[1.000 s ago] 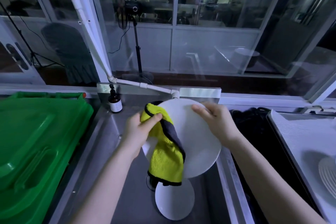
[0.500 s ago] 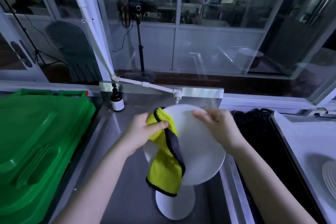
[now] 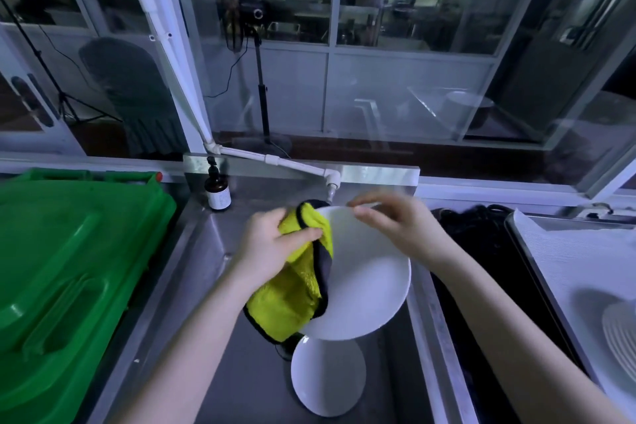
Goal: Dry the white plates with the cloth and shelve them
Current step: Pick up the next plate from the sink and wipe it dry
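Moved: cloth has bunched further onto the rim of the plate at 10 o'clock.
Left hand: grips cloth, at plate's 9 o'clock.
Right hand: pinches rim at 12 o'clock.

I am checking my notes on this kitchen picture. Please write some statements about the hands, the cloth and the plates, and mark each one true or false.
1. The left hand holds the yellow cloth against the raised plate. True.
2. The right hand holds the raised plate at its lower edge. False: its grip is at the upper edge.
3. A second plate lies in the sink below the raised plate. True.
4. The green bin stands right of the sink. False: it stands left of it.
5. The brown bottle lies on its side. False: it stands upright at the sink's back edge.
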Demonstrator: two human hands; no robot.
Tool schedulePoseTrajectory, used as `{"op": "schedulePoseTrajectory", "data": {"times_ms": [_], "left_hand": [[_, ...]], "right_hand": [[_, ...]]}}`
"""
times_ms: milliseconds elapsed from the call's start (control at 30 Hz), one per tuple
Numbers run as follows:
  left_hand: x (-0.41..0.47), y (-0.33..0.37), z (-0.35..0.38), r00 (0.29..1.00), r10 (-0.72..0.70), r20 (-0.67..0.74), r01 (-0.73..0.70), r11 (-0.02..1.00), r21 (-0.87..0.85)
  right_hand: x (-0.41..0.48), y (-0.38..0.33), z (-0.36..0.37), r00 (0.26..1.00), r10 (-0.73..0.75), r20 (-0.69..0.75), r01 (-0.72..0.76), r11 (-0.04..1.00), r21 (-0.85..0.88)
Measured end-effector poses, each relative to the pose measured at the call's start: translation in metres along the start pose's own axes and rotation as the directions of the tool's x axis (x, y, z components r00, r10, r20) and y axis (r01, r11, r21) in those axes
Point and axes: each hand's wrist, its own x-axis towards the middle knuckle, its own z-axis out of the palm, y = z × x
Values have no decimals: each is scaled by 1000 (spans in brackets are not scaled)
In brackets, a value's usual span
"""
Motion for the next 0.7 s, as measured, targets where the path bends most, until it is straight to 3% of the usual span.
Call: {"op": "schedulePoseTrajectory", "data": {"times_ms": [67, 167, 267, 333, 400, 467, 533, 633, 700], "left_hand": [[4, 10, 3, 986, 105, 128, -119, 987, 109], [1, 11, 4, 981, 100, 167, -116, 990, 86], [-6, 0, 7, 999, -13, 36, 12, 1000, 28], [-9, -7, 7, 988, -133, -78, 122, 982, -141], [-6, -8, 5, 977, -194, -90, 168, 956, -241], [3, -3, 1, 988, -150, -37, 144, 981, -130], [12, 3, -2, 993, -40, 108, 34, 998, 54], [19, 12, -1, 927, -12, 374, -118, 939, 322], [15, 7, 0, 938, -15, 347, -85, 959, 271]], "right_hand": [[1, -6, 6, 988, -108, 113, 129, 972, -199], [-5, -8, 13, 972, -221, 76, 231, 956, -181], [-9, 4, 6, 993, -106, -51, 101, 991, -85], [-11, 13, 2, 983, 37, -180, -29, 998, 51], [-18, 18, 4, 959, 106, -263, -63, 984, 167], [-22, 17, 8, 957, 116, -264, -79, 986, 147], [-22, 13, 11, 975, 40, -220, -35, 999, 24], [-19, 1, 16, 993, -113, -31, 105, 977, -184], [-18, 0, 15, 993, -116, -37, 108, 979, -174]]}}
